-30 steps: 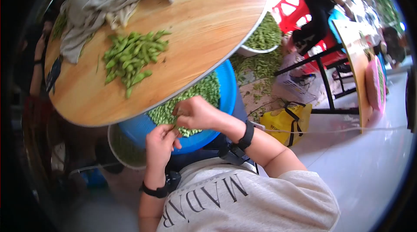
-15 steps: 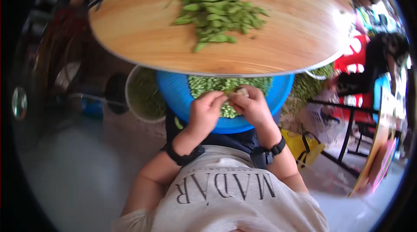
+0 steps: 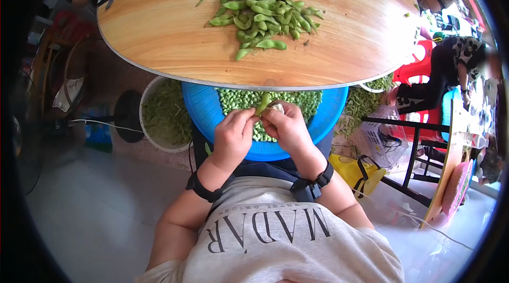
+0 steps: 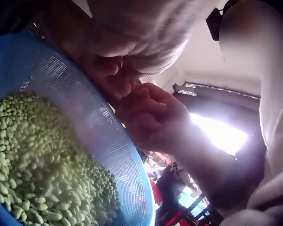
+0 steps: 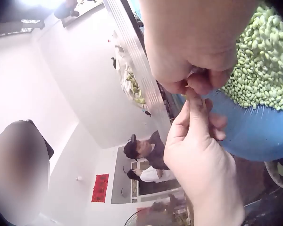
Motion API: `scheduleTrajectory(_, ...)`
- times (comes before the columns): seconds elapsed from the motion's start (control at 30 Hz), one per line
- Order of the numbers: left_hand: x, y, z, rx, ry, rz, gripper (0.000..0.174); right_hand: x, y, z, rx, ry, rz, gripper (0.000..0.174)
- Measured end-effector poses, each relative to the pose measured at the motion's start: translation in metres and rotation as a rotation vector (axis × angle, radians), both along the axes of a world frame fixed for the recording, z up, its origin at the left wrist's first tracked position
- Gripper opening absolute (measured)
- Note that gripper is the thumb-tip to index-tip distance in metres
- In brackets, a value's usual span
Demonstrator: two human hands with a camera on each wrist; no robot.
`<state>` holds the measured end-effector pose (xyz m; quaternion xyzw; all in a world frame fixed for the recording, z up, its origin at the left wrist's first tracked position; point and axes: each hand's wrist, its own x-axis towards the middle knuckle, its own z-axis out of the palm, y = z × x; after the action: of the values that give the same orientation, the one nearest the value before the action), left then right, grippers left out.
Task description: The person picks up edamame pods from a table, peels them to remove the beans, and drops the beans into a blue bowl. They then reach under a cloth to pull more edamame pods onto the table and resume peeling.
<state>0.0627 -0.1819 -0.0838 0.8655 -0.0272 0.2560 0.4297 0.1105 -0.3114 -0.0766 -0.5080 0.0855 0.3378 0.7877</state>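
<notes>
My left hand point(image 3: 233, 137) and right hand point(image 3: 289, 129) meet at the fingertips over a blue plastic basket point(image 3: 204, 116). Between them stands a green soybean pod point(image 3: 263, 103), its lower end pinched by the left thumb and fingers. The right thumb and forefinger also grip near that end; something whitish wraps a right fingertip. Beneath the hands, shelled green beans point(image 3: 238, 100) fill the basket's bottom. In the right wrist view the left hand point(image 5: 203, 150) meets the right hand point(image 5: 198, 42), and curled fingers mostly hide the pod.
A round wooden table point(image 3: 175, 44) overhangs the basket, with a heap of pods point(image 3: 265, 12) on it. On the floor to the left stands a pail of green husks point(image 3: 167, 116). A yellow bag point(image 3: 358, 174) and another person point(image 3: 445, 71) are at the right.
The head view has swung so the table and basket sit centrally. The hands stay together over the basket, and a whole pod now shows upright between their fingertips.
</notes>
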Motion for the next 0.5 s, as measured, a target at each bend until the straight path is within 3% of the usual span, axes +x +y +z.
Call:
scheduleTrajectory(0.13, -0.004, -0.004, 0.004, -0.468, 0.429, -0.001, 0.006, -0.003, 0.003, 0.0, -0.046, -0.076, -0.054, 0.011)
scheduleTrajectory(0.33, 0.002, 0.007, 0.006, -1.306, 0.732, -0.074, 0.01, -0.005, -0.005, -0.004, 0.009, -0.101, -0.019, 0.013)
scheduleTrajectory(0.43, -0.001, 0.016, 0.003, -1.209, 0.781, -0.067, 0.01, -0.004, -0.013, -0.003, -0.338, -0.271, 0.115, 0.019)
scheduleTrajectory(0.5, -0.002, 0.014, 0.007, -1.079, 0.749, -0.041, 0.01, -0.005, -0.014, 0.001, -0.486, -0.55, 0.057, 0.022)
